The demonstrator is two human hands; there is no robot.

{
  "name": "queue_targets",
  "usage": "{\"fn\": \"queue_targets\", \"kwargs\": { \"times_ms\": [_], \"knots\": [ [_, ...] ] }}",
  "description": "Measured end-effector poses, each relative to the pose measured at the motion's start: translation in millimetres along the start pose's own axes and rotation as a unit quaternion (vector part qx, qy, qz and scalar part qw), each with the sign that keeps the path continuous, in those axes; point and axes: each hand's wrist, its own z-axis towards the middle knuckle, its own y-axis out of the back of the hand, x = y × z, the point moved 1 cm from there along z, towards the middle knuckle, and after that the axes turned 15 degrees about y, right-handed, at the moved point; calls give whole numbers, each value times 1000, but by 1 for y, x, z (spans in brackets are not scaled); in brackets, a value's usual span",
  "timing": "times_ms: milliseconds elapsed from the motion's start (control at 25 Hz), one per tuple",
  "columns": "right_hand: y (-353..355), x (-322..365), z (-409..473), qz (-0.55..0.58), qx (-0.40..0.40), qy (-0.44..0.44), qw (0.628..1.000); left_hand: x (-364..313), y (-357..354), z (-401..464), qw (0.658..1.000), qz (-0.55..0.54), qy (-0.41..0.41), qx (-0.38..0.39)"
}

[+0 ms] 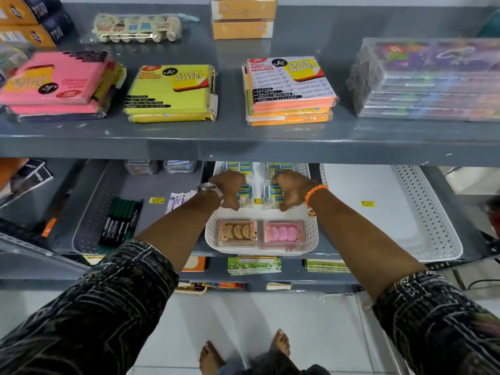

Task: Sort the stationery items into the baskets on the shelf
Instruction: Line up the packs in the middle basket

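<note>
Blue-and-white packs [273, 191] of small stationery items in clear wrap lie in rows in the rear half of a white perforated plastic basket [313, 234] on the middle level of a grey metal shelf [243, 147]. The left hand [229, 188] and the right hand [292, 188] rest knuckles-up on the packs, one to each side of the central gap. The fingers of both hands are curled downward around packs, the left over the left row and the right over the right row; how tightly they grip cannot be told.

In the front of the same basket sit two clear rectangular boxes side by side: one with tan crescent-shaped pieces [238, 231], one with pink crescent-shaped pieces [282, 233]. A metal wristwatch [212, 188] circles the left wrist, and an orange thread band [315, 192] the right.

To the left lies a grey perforated basket [89, 220] holding green-capped markers [121, 220]; to the right, a second white perforated basket [427, 212]. The level above carries flat wrapped sticky-note pads: pink [54, 79], yellow-green [169, 89] and orange [290, 87].
</note>
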Motion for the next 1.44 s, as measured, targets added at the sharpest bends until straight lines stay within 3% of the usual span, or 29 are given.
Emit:
{"fn": "queue_targets", "kwargs": {
  "times_ms": [760,840,960,1080,1240,1440],
  "knots": [
    [3,4,-3,11,-2,2,1000,-3,11,-11,1000,-24,-3,6],
    [7,4,-4,33,7,-5,999,2,17,-27,996,-89,-8,-22],
    [17,3,-10,85,-26,-23,996,42,17,-71,971,-204,-10,-121],
    [31,27,-16,100,-80,-16,992,122,4,-121,952,-231,75,-185],
    [41,99,18,143,-129,87,977,209,-11,-158,943,-211,219,-136],
    [26,200,98,143,-125,172,967,245,-33,-169,942,-200,252,-99]
  ]
}}
